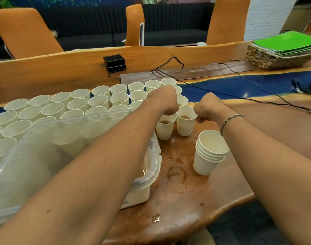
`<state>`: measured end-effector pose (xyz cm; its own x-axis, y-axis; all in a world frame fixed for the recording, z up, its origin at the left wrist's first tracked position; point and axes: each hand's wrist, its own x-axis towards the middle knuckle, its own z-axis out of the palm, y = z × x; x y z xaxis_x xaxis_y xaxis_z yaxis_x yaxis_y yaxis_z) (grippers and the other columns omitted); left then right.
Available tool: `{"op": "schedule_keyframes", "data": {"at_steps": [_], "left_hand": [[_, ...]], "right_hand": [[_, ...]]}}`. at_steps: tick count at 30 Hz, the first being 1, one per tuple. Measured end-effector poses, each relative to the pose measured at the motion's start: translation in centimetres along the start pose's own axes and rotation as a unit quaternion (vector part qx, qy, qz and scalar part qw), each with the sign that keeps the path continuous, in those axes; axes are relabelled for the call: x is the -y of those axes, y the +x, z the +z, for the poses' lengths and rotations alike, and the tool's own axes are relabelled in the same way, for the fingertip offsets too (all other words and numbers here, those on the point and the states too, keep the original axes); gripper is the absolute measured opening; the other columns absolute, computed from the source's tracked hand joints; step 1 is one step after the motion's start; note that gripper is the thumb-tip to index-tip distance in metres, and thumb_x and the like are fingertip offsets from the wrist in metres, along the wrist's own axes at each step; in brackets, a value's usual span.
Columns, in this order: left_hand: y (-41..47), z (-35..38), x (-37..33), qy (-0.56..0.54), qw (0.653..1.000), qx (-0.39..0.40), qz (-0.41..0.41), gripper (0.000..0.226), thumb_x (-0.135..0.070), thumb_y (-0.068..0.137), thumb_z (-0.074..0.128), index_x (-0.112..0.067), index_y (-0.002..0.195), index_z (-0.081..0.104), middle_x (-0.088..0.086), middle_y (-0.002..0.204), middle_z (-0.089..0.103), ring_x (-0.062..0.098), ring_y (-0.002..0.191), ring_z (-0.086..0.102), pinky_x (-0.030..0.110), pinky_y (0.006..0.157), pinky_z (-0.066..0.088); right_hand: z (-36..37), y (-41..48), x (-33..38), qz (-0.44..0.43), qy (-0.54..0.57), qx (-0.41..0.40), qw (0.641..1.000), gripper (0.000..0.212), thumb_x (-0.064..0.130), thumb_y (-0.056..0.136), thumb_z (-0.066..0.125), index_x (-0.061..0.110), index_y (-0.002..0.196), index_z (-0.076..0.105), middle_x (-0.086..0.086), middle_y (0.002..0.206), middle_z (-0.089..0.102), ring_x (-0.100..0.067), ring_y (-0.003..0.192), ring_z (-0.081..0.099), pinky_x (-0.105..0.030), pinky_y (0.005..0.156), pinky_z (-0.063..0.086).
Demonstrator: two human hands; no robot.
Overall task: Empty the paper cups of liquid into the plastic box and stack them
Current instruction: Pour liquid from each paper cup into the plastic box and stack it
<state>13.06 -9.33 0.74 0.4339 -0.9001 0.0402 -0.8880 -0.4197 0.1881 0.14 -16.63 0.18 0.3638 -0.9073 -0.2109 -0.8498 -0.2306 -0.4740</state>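
Clock bearings taken from the person's seat, 12 straight ahead.

- Near edge: glossy brown wooden table, wet with a small brown puddle and ring stains.
- 9 to 10 o'clock: clear plastic box with a white-latched rim. The left forearm crosses over its near corner.
- 1 o'clock, near: leaning stack of white paper cups, nested, top cup empty, standing on the wet wood well apart from the box.
- 12 o'clock, mid-table: two white paper cups holding brown liquid, upright and side by side, just past the box's right corner.
  - Left filled cup: left hand is on its far rim, back of the hand to the camera, fingers curled under and hidden. Cannot tell whether they are closed on the rim.
  - Right filled cup: right hand pinches its right rim between thumb and fingers, a narrow grip. Silver chain bracelet on that wrist.
- 10 to 12 o'clock, beyond the box: rows of upright white paper cups, rims touching, some showing brown liquid.
- Far: small black box at 11, black cables running to 2, woven basket with green folders at 2, orange chairs behind the table.
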Motion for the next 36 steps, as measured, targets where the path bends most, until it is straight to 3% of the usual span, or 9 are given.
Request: {"op": "schedule_keyframes", "data": {"at_steps": [5,12,15,20,24,26,28,32,36], "left_hand": [[-0.8,-1.3,-0.4,-0.019,0.999,-0.028,-0.009,0.024,-0.031,0.091,0.060,-0.022,0.110,0.073,-0.002,0.101,0.070,0.022,0.091,0.063,0.028,0.056,0.040],[-3.5,-3.9,-2.2,-0.090,0.994,-0.059,-0.018,0.038,-0.047,0.102,0.046,-0.014,0.089,0.060,0.003,0.086,0.060,0.022,0.085,0.059,0.033,0.064,0.043],[-4.9,-6.0,-2.4,-0.145,0.986,-0.079,-0.028,0.044,-0.052,0.100,0.045,-0.013,0.085,0.061,0.002,0.086,0.064,0.022,0.086,0.062,0.037,0.074,0.054],[-7.8,-9.7,-1.4,-0.220,0.970,-0.100,-0.025,0.027,-0.031,0.098,0.052,-0.015,0.083,0.068,0.001,0.086,0.072,0.017,0.070,0.073,0.038,0.075,0.063],[-10.6,-12.3,0.9,-0.248,0.961,-0.121,-0.034,0.029,-0.027,0.104,0.046,-0.011,0.090,0.065,0.006,0.088,0.069,0.015,0.063,0.071,0.022,0.055,0.056],[-12.2,-13.2,2.5,-0.253,0.958,-0.129,-0.043,0.028,-0.028,0.105,0.045,-0.010,0.099,0.067,0.006,0.093,0.069,0.017,0.067,0.072,0.022,0.059,0.059],[-13.9,-14.0,4.3,-0.267,0.951,-0.142,-0.061,0.029,-0.029,0.105,0.046,-0.009,0.108,0.067,0.005,0.100,0.071,0.018,0.069,0.074,0.028,0.067,0.063],[-17.3,-15.2,7.6,-0.289,0.940,-0.159,-0.091,0.029,-0.027,0.103,0.048,-0.007,0.106,0.069,0.009,0.094,0.073,0.019,0.070,0.075,0.033,0.069,0.064],[-19.9,-15.0,10.5,-0.289,0.936,-0.156,-0.125,0.031,-0.022,0.103,0.045,-0.004,0.097,0.069,0.013,0.094,0.072,0.025,0.078,0.075,0.042,0.078,0.063]], "right_hand": [[-1.2,-0.9,-0.8,0.002,-0.005,-0.039,0.999,0.024,0.015,0.099,0.051,0.002,0.088,0.067,-0.009,0.071,0.073,-0.017,0.069,0.071,-0.037,0.079,0.059],[-6.2,-4.0,0.4,-0.005,0.040,-0.074,0.996,0.022,0.011,0.095,0.048,-0.002,0.091,0.066,-0.012,0.066,0.072,-0.018,0.057,0.067,-0.028,0.057,0.052],[-8.0,-6.3,2.4,-0.025,0.082,-0.070,0.994,0.022,0.006,0.098,0.049,-0.003,0.083,0.062,-0.016,0.070,0.069,-0.018,0.054,0.065,-0.023,0.044,0.050],[-9.8,-10.8,5.9,-0.080,0.067,-0.080,0.991,0.025,0.009,0.098,0.047,0.000,0.084,0.065,-0.014,0.075,0.069,-0.017,0.059,0.061,-0.025,0.051,0.045],[-9.3,-13.5,8.4,-0.124,0.099,-0.104,0.982,0.019,0.013,0.099,0.053,0.004,0.086,0.064,-0.012,0.082,0.069,-0.015,0.062,0.063,-0.023,0.051,0.049],[-8.5,-14.7,9.7,-0.154,0.122,-0.115,0.974,0.017,0.017,0.100,0.055,0.006,0.094,0.065,-0.010,0.088,0.068,-0.013,0.067,0.062,-0.019,0.046,0.046],[-7.5,-15.9,10.9,-0.189,0.161,-0.121,0.961,0.016,0.022,0.098,0.060,0.008,0.100,0.068,-0.008,0.096,0.069,-0.014,0.077,0.062,-0.021,0.053,0.047],[-4.5,-18.2,11.9,-0.247,0.273,0.001,0.930,0.034,0.048,0.086,0.073,0.021,0.106,0.070,0.003,0.107,0.069,-0.015,0.101,0.064,-0.034,0.081,0.056],[0.0,-19.2,12.0,-0.285,0.326,0.155,0.888,0.068,0.046,0.073,0.085,0.030,0.130,0.053,0.007,0.126,0.061,-0.015,0.114,0.056,-0.033,0.080,0.048]]}}
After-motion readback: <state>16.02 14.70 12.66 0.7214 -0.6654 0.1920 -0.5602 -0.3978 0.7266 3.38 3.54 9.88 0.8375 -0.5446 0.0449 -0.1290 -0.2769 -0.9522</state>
